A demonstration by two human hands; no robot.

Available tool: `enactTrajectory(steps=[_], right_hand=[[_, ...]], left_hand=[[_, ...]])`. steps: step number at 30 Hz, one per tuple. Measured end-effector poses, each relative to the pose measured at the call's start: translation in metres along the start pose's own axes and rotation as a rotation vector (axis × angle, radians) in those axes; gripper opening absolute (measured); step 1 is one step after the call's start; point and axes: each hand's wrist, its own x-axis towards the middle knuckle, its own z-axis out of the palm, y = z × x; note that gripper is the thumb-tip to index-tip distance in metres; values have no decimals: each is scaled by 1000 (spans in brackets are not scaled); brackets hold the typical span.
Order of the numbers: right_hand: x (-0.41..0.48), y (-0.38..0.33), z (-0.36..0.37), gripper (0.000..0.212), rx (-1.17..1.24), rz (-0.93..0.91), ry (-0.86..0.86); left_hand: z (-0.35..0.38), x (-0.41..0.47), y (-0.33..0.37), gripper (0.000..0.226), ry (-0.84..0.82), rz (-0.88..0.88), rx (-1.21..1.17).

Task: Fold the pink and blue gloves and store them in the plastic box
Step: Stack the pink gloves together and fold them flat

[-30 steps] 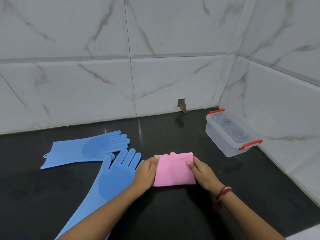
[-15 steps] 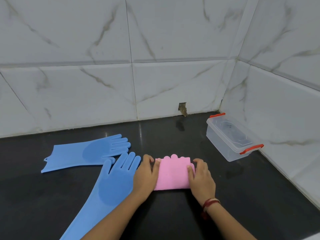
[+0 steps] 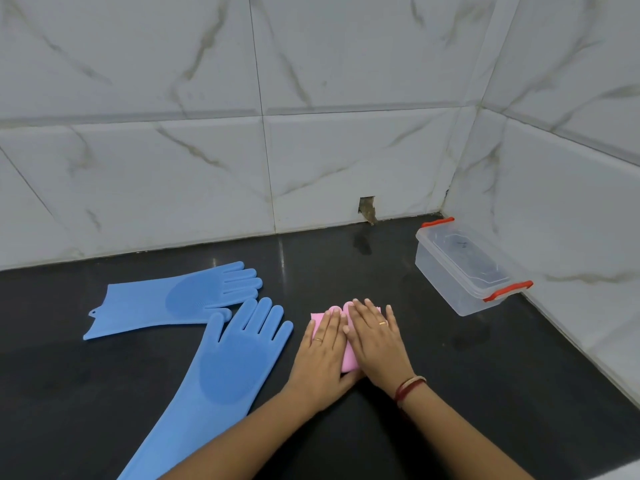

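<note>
The folded pink gloves (image 3: 348, 360) lie on the black counter, mostly hidden under my hands. My left hand (image 3: 320, 355) and my right hand (image 3: 375, 344) both press flat on the bundle, fingers straight, side by side. Two blue gloves lie unfolded to the left: one blue glove (image 3: 173, 299) lies flat with its fingers pointing right, the other blue glove (image 3: 228, 368) runs from the near edge with its fingers pointing away. The clear plastic box (image 3: 460, 268) with red clips stands at the right by the wall, its lid on.
The black counter (image 3: 485, 393) meets white marble-tiled walls at the back and right. A small hole in the tile (image 3: 367, 207) sits at the back wall's base. Bare counter lies between my hands and the box.
My hands left the sides of the pink bundle and came down flat on top of it, covering most of it. The bundle looks narrower. The blue gloves and box stayed put.
</note>
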Motion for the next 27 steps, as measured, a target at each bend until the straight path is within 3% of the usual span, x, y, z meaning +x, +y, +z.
enactTrajectory(steps=[15,23,27], right_hand=[[6,8,24,54,-15,44,5],[8,5,12,54,-6,43,-113],[7,4,-2,58,163,96,-88]], left_hand=[[8,11,-1,97,-115,-8,-18],[-5,10,0,104,-179,-29,-99],[-20,6,-1,108,-181,-92,-224]])
